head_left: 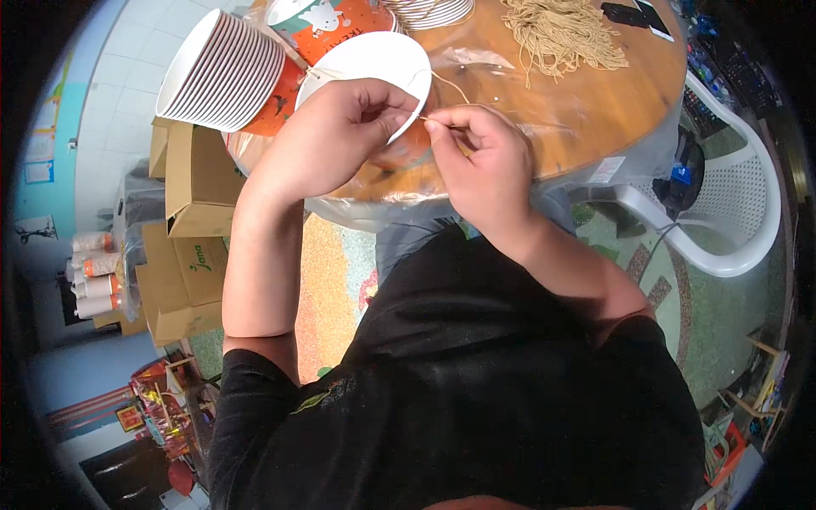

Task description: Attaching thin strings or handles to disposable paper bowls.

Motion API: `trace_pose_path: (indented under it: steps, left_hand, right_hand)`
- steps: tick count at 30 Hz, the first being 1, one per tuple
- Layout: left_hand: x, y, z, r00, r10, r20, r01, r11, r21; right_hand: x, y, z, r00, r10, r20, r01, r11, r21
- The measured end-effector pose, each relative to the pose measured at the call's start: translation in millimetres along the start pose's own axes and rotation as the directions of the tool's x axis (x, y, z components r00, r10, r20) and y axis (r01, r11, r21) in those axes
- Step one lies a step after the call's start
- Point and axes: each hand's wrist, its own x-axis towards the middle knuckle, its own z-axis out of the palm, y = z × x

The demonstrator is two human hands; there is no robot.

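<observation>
A white-lined paper bucket (378, 55) is tipped toward me over the near left part of the table. My left hand (353, 119) closes on its near rim, the thumb and fingers pinched together at the edge. A thin tan cord (452, 83) passes through the bucket's wall on the right, and a knotted bit of cord shows at its left side. My right hand (484, 149), just right of the rim, pinches a cord between thumb and forefinger. The fingertips of both hands almost meet.
Stacked white-rimmed buckets (225, 72) lean at the left, near an orange printed bucket (340, 32); another stack (433, 12) stands behind. A heap of tan cords (565, 38) and a phone (653, 19) lie on the plastic-covered round table (595, 119). Cardboard boxes (204, 174) and a white chair (731, 229) flank it.
</observation>
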Motion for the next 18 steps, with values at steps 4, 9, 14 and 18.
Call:
trace_pose_path:
  steps: [4, 9, 14, 18]
  left_hand:
    - [3.6, 2.5, 2.6, 0.998, -0.028, -0.047, 0.03, 0.999, 0.044]
    - [3.5, 9.5, 5.7, 0.998, -0.05, -0.028, 0.052, 0.994, 0.093]
    - [-0.8, 5.4, 17.9, 0.99, 0.036, -0.139, -0.024, 0.996, 0.091]
    - [-6.9, 15.7, 22.0, 0.98, 0.049, -0.192, -0.017, 0.986, 0.166]
  right_hand:
    - [3.5, -4.4, -0.2, 1.0, -0.028, 0.01, 0.029, 0.999, -0.037]
    - [7.8, -10.6, -4.5, 0.998, -0.03, 0.051, 0.032, 0.999, -0.039]
    - [22.9, -7.1, -13.2, 0.99, 0.138, 0.029, -0.14, 0.937, 0.321]
    - [57.6, -13.1, -19.3, 0.968, 0.242, 0.06, -0.246, 0.887, 0.391]
